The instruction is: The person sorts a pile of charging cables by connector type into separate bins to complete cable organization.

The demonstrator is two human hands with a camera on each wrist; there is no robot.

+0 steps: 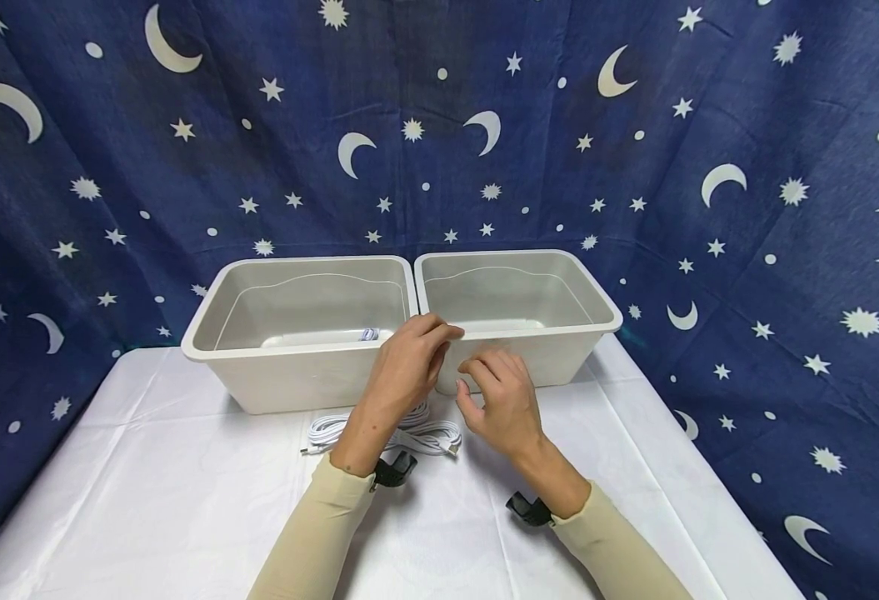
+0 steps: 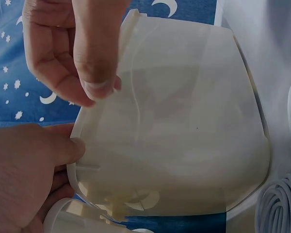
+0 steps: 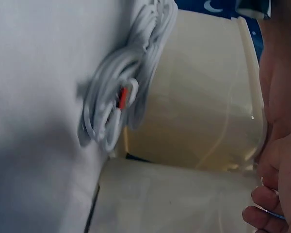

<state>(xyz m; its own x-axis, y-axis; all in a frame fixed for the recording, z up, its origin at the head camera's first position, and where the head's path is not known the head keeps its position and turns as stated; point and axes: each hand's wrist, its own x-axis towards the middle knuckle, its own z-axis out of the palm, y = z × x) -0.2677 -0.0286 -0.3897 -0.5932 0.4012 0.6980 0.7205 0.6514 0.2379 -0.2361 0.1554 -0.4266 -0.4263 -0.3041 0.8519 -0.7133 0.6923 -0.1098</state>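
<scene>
My left hand [image 1: 409, 358] is beside the seam between two bins, its fingers loosely bent. In the left wrist view, the thumb of the left hand [image 2: 19, 174] overlaps the right bin's rim; contact is unclear. Just to the right, in front of the right bin [image 1: 574, 354], hovers my right hand [image 1: 502, 396], with thumb and index finger bent and apart. I see nothing held in either hand. Coiled white cables [image 1: 330, 429] lie on the table below the left forearm; the right wrist view shows a cable bundle [image 3: 111, 97] with a red mark.
The left bin [image 1: 289, 383] stands beside the right one, holding a small blue-and-white item [image 1: 368, 334]. A white cloth covers the table [image 1: 169, 500]. Behind hangs a blue curtain [image 1: 439, 158] with moons and stars. Black wrist devices are on both arms.
</scene>
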